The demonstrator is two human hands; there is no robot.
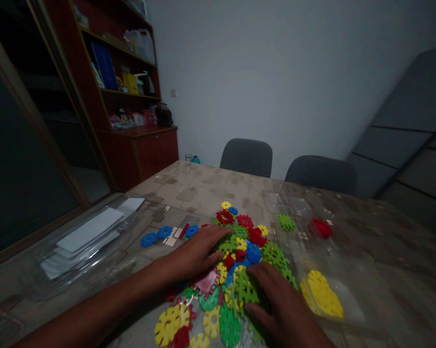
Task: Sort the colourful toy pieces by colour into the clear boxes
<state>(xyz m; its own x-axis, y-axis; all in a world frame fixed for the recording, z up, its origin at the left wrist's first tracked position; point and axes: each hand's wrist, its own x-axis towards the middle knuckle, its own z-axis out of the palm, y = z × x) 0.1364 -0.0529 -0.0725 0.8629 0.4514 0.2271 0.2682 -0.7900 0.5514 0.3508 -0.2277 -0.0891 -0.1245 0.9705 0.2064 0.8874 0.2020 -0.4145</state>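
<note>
A heap of plastic interlocking building pieces in red, yellow, blue and green lies on the table before me. My left hand [207, 246] reaches over the heap's left side, fingers stretched out and touching the pieces near a green square piece [228, 243]. On the near right side, my right hand [278, 297] has its thumb and fingers around another green square piece [246, 287]. Between the hands are a blue piece [253, 252] and small red pieces. A pink square piece [207, 282] sits below my left hand, with yellow flower-shaped discs [168, 325] nearer to me.
At right, a clear plastic tray [352, 295] holds yellow pieces [323, 295]; a green piece [286, 222] and red pieces [321, 228] lie in containers behind it. White cards [91, 229] lie in clear plastic at left. Two grey chairs [246, 157] stand beyond the table.
</note>
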